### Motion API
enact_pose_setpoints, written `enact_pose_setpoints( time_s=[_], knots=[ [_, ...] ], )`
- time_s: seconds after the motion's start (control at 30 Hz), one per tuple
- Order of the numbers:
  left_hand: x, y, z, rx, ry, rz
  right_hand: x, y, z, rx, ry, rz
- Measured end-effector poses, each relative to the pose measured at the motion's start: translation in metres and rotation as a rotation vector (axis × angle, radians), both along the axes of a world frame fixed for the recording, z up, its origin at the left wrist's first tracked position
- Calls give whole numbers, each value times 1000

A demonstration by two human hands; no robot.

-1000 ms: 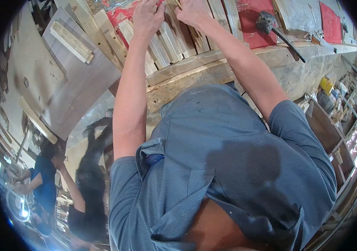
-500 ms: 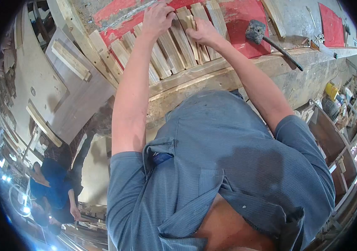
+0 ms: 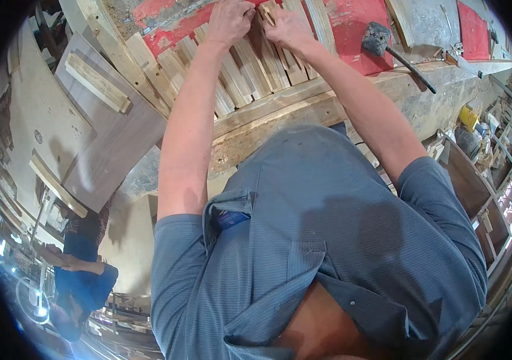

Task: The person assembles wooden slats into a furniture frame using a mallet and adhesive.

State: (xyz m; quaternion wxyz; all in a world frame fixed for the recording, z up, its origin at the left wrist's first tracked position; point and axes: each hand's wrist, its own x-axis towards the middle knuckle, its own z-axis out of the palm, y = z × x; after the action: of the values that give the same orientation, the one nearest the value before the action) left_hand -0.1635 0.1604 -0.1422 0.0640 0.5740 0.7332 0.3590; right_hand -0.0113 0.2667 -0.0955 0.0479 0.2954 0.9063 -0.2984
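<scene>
Several pale wooden slats (image 3: 247, 71) lie side by side in a row on the bench, over a red surface (image 3: 349, 36). My left hand (image 3: 230, 24) is over the far ends of the slats, its fingers curled and pressed together; whatever they hold is hidden. Close beside it, my right hand (image 3: 289, 29) is closed on a narrow wooden strip (image 3: 266, 14), whose end shows at the fingertips. Both hands are near each other at the top of the view.
A black-headed mallet (image 3: 376, 39) rests to the right of the slats. A long wooden rail (image 3: 280, 103) runs along their near ends. On the left, wooden pieces (image 3: 97, 83) lie on a board (image 3: 118, 141). Another person (image 3: 85, 276) is at the lower left.
My right hand has moved up and slightly left with the narrow strip, closer to my left hand. My left hand has shifted slightly right. The other person's arm has changed position.
</scene>
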Motion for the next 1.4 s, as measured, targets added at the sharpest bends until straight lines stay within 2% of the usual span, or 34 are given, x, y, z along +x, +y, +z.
enact_pose_setpoints(
  time_s=[0.07,0.13,0.17,0.2,0.23,0.3,0.4,0.43,0.5,0.57,0.63,0.7,0.73,0.8,0.83,0.93,0.97,1.0,1.13,1.23,1.3,1.4],
  knots=[
    [-2,-4,1,-68,-18,-22,-3,11,-25,-27,-4,36],
    [0,-14,5,-143,-255,-84,7,7,-35,-64,-8,71],
    [8,-9,47,-294,-320,52,10,5,-33,-58,-125,74],
    [4,-4,48,-287,-312,53,11,8,-29,-40,-237,80],
    [6,-3,47,-247,-295,64,15,-3,-12,62,-167,25],
    [11,-5,47,-215,-287,67,19,-6,-7,57,-202,24],
    [-1,0,52,-452,-332,0,10,-3,6,71,-219,5],
    [-3,-4,37,-457,-333,-3,8,-2,12,39,-280,41],
    [-8,1,11,-250,-109,-45,8,-6,21,16,-339,74],
    [-7,2,24,-311,-164,-24,14,-18,25,-4,-453,136],
    [-1,6,33,-366,-219,-13,22,-24,30,-33,-429,67],
    [9,16,37,-29,-21,127,27,-13,18,-105,-328,-22],
    [13,19,34,-26,-27,126,34,-6,24,-102,-333,-23],
    [13,30,22,-127,-48,-4,43,15,34,-173,-135,-185],
    [16,28,15,-130,-54,-1,45,15,33,-74,1,-282],
    [16,23,2,-150,-155,13,42,26,22,-86,115,-208],
    [17,23,-2,-118,-118,23,44,29,19,-54,22,-111],
    [19,23,4,-87,-85,36,43,29,21,-52,23,-112],
    [20,24,16,-91,-35,118,38,28,8,-5,-5,-168],
    [14,27,16,-199,-27,-1,39,23,6,-21,4,-216],
    [19,28,14,-196,-18,78,41,16,14,-31,6,-232],
    [27,27,18,-179,-46,129,52,4,16,17,-84,-106]
  ],
)
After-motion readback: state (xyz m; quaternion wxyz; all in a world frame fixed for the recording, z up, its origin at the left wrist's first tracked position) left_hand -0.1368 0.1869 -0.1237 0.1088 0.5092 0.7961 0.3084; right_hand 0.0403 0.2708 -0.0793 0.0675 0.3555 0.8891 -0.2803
